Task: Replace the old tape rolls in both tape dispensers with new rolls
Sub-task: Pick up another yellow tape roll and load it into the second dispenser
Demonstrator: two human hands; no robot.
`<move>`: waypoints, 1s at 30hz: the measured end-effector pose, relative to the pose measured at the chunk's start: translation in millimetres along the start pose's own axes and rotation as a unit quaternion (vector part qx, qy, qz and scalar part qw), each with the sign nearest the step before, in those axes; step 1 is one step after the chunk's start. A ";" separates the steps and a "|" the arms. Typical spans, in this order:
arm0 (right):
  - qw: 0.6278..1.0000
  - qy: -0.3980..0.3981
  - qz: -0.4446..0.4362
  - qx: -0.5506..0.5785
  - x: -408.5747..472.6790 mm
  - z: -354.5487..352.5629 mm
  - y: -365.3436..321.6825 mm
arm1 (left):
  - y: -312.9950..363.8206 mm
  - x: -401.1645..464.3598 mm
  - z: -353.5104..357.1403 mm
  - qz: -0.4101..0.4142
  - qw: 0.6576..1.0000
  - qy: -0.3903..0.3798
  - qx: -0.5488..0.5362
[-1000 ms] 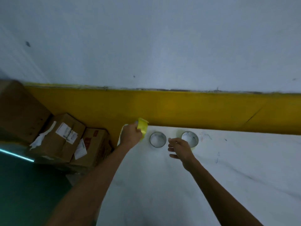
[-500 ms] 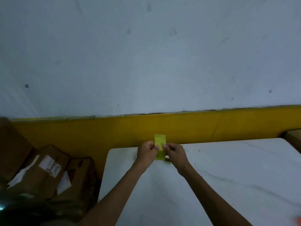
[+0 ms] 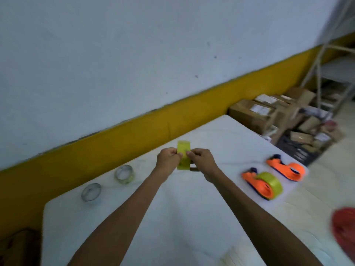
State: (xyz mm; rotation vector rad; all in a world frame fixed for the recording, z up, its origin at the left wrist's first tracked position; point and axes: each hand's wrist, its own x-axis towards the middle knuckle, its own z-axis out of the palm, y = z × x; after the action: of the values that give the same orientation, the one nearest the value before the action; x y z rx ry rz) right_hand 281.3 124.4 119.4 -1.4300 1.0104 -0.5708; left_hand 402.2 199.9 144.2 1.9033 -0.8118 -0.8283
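Nearest to me, both of my forearms stretch out over the white worktop [image 3: 172, 217], and a blurred red thing [image 3: 344, 227] sits at its right edge; I cannot tell what it is. Further out my two hands meet above the middle of the worktop: the left hand [image 3: 168, 160] and the right hand [image 3: 200, 159] each pinch a side of a yellow tape roll [image 3: 183, 157], which I hold upright and edge-on between thumbs and fingertips, clear of the surface. To the right, near the worktop's edge, lies an orange tape dispenser [image 3: 262, 184] on its side with a full yellow roll seated on its hub. Just beyond it a second orange dispenser [image 3: 285, 167] lies on its side too, its hub bare as far as the motion blur lets me judge. To the left of my hands two nearly spent rolls rest flat on the worktop, well apart from the dispensers: the nearer spent roll [image 3: 91, 191] by the left corner, and the farther spent roll [image 3: 124, 174] beyond it, closer to the wall. Past the worktop runs a yellow band [image 3: 134, 135] at the foot of a pale wall [image 3: 115, 54]. In the far right corner, cardboard boxes [image 3: 269, 114] are heaped on the floor beside a metal shelf frame [image 3: 326, 73].
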 end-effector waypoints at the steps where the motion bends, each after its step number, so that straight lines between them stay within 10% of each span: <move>1: 1.000 0.013 0.005 -0.002 -2.4 -25.2 3.8 | 10.9 -2.8 22.2 0.002 1.000 -0.012 -0.005; 13: 0.981 0.183 0.054 0.022 -69.8 -279.1 62.7 | 96.1 -41.2 272.4 0.039 0.984 -0.176 -0.010; 30: 0.957 0.268 0.102 0.036 -50.8 -450.1 102.1 | 159.9 -9.3 455.1 0.061 0.956 -0.286 0.015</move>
State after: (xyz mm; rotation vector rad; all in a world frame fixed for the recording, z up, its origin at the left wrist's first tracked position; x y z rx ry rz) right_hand -143.9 -61.1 98.0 -1.1062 1.5281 -0.8576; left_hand -0.1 -64.6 112.1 1.6279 -1.2787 -1.3210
